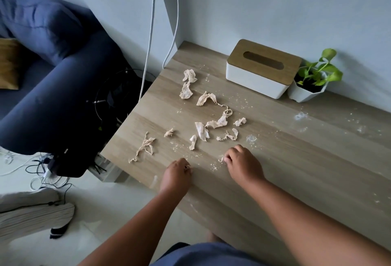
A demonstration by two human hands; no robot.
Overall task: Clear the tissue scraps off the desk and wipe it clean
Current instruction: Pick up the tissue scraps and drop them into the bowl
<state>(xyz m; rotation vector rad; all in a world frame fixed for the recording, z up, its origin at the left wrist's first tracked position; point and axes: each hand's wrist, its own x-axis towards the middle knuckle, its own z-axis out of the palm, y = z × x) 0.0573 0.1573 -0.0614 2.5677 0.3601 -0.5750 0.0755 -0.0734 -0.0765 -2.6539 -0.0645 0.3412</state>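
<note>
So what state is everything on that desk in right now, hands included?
Left hand: pinching a small tissue bit.
Right hand: pinching a small scrap.
Tissue scraps: scattered, torn, still on the desk.
Desk: dusted with crumbs, unwiped.
Tissue box: lid on, no tissue showing.
Plant pot: upright.

Two hands are seen over one wooden desk (pixel 285 160) — a left hand (pixel 176 173) and a right hand (pixel 243 165). About eleven larger tissue scraps (pixel 202 131) are counted on the desk top, plus crumbs too small and too many to be counted. One tissue box (pixel 262 69) and one potted plant (pixel 313 79) are found at the wall. Two white cables (pixel 151 33) are seen hanging — beside them, one blue sofa (pixel 53 64).
</note>
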